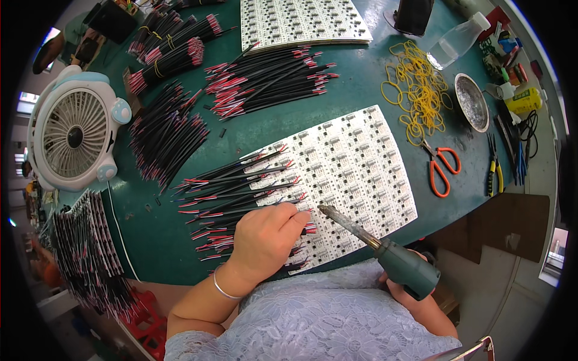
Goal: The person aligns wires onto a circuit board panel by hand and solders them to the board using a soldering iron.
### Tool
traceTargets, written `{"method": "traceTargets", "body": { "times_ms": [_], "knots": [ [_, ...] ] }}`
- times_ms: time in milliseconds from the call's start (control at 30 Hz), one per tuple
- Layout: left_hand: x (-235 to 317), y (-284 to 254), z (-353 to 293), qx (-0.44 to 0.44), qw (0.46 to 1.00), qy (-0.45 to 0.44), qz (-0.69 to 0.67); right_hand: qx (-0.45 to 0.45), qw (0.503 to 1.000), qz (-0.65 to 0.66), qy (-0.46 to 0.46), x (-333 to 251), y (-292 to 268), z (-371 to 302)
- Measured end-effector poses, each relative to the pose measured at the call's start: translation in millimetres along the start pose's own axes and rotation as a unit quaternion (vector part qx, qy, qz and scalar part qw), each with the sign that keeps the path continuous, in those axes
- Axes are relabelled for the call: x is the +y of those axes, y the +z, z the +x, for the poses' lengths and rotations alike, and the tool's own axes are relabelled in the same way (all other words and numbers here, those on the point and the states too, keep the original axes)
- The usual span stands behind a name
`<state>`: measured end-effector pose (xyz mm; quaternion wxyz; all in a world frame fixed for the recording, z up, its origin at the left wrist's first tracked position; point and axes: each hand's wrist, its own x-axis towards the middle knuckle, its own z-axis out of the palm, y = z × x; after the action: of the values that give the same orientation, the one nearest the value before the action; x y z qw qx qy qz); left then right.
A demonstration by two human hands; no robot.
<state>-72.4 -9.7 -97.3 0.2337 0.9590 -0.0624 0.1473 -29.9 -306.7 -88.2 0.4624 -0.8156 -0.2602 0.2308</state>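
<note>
A white panel of small circuit boards (pixel 355 156) lies on the green table in front of me. Short black cables (pixel 223 186) with red and white stripped ends rest in a row along its left side. My left hand (pixel 265 237) is closed in a pinch over this row, on a cable whose end meets the panel; its fingers hide most of that cable. My right hand (pixel 394 290) grips a soldering iron (pixel 406 268) with a dark green handle, which partly covers the hand. The iron's tip points at the panel, just right of my left fingertips.
Loose cable piles (pixel 271 81) and tied bundles (pixel 174 42) lie at the far left. More panels (pixel 304 24) are stacked at the back. A fan (pixel 75 135) stands left. Rightward are yellow rubber bands (pixel 421 90), a metal bowl (pixel 471 102), orange-handled scissors (pixel 442 171) and pliers (pixel 495 171).
</note>
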Motion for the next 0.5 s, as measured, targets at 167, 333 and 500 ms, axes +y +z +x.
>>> {"method": "traceTargets", "body": {
  "times_ms": [167,333,500],
  "knots": [
    [-0.7,1.2,-1.2,0.008,1.000,0.005,-0.003,0.003,1.000,0.003,0.007,2.1,1.6,-1.3],
    [0.0,0.8,-0.6,-0.003,1.000,0.004,0.001,0.002,0.997,0.077,0.008,7.2,2.1,-1.9],
    [-0.4,1.1,-1.1,0.003,1.000,0.007,0.002,-0.026,0.999,0.023,-0.030,6.8,-1.4,0.1]
  ]
}}
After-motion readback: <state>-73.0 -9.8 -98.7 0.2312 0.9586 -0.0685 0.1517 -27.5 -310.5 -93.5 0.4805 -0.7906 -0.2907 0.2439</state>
